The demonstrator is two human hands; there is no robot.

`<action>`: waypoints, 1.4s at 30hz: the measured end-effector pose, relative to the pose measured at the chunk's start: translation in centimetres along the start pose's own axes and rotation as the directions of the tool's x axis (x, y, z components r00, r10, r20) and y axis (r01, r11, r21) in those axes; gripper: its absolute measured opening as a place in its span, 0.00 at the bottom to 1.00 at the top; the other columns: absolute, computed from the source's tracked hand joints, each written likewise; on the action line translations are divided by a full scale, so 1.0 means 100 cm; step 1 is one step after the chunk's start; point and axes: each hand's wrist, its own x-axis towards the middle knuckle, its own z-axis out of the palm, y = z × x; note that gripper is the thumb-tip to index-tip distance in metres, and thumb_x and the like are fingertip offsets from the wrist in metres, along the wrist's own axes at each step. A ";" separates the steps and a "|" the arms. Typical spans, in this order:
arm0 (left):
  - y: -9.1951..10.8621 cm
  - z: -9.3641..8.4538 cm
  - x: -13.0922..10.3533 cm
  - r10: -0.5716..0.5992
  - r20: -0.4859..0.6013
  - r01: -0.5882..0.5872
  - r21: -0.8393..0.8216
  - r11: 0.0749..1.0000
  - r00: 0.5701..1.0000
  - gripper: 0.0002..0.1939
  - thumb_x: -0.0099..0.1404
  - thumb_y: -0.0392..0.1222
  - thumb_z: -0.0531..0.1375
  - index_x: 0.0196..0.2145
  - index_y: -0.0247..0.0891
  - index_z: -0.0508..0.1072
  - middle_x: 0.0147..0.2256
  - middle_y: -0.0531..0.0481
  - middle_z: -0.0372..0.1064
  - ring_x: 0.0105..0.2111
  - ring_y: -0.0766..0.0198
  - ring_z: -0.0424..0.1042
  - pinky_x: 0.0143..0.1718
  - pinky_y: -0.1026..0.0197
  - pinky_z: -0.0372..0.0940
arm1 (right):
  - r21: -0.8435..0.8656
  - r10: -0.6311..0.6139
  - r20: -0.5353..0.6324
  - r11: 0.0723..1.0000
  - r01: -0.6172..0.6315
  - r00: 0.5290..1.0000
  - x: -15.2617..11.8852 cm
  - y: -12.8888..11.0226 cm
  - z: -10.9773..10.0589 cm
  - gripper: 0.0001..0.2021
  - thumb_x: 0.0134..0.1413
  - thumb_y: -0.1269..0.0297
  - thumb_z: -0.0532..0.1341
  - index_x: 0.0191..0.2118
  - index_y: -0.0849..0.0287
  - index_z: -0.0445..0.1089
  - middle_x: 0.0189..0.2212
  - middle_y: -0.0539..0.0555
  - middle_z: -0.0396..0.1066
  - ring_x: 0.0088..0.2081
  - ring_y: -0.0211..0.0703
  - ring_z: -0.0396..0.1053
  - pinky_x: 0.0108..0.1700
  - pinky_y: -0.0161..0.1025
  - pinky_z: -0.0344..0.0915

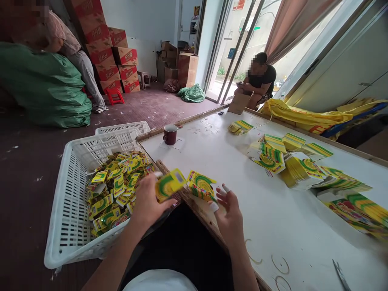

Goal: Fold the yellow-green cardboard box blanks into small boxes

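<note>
My left hand (148,202) holds a yellow and green packet (170,184) between the white basket and the table edge. The packet is slightly blurred. On the table's near edge lies a small stack of yellow-green cartons (201,186). My right hand (227,210) is beside that stack, with its fingers apart and light covers on some fingertips; nothing is gripped in it. The white plastic basket (56,226) at the left holds a heap of similar yellow packets (118,182).
Several stacks of flat yellow-green cartons (303,169) lie on the white table (212,149). A dark red mug (170,135) stands near its left edge, scissors (341,275) at the lower right. A person (260,79) sits beyond the table; another bends by a green sack (45,89).
</note>
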 end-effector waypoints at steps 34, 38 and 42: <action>0.056 0.050 -0.032 -0.207 0.250 0.295 -0.927 0.231 0.946 0.37 0.48 0.77 0.60 0.40 0.40 0.70 0.37 0.48 0.72 0.37 0.58 0.72 0.41 0.57 0.69 | 0.533 0.102 0.294 0.808 -0.251 0.950 -0.035 -0.045 0.023 0.16 0.53 0.55 0.67 0.47 0.52 0.73 0.39 0.53 0.78 0.40 0.46 0.76 0.44 0.41 0.74; 0.056 0.054 -0.032 -0.248 0.313 0.372 -0.894 0.248 0.917 0.25 0.51 0.63 0.68 0.32 0.38 0.74 0.29 0.51 0.74 0.31 0.61 0.71 0.36 0.59 0.68 | 0.529 0.110 0.254 0.816 -0.233 0.961 -0.027 -0.042 0.013 0.11 0.54 0.54 0.66 0.40 0.53 0.76 0.33 0.53 0.80 0.32 0.44 0.77 0.34 0.38 0.76; 0.050 0.045 -0.025 -0.203 0.333 0.384 -0.865 0.323 0.921 0.23 0.53 0.62 0.67 0.31 0.37 0.76 0.30 0.48 0.77 0.33 0.57 0.73 0.38 0.57 0.69 | 0.402 0.067 0.097 0.910 -0.101 0.993 -0.025 -0.032 0.001 0.09 0.52 0.56 0.66 0.37 0.53 0.78 0.32 0.52 0.81 0.31 0.46 0.77 0.32 0.39 0.75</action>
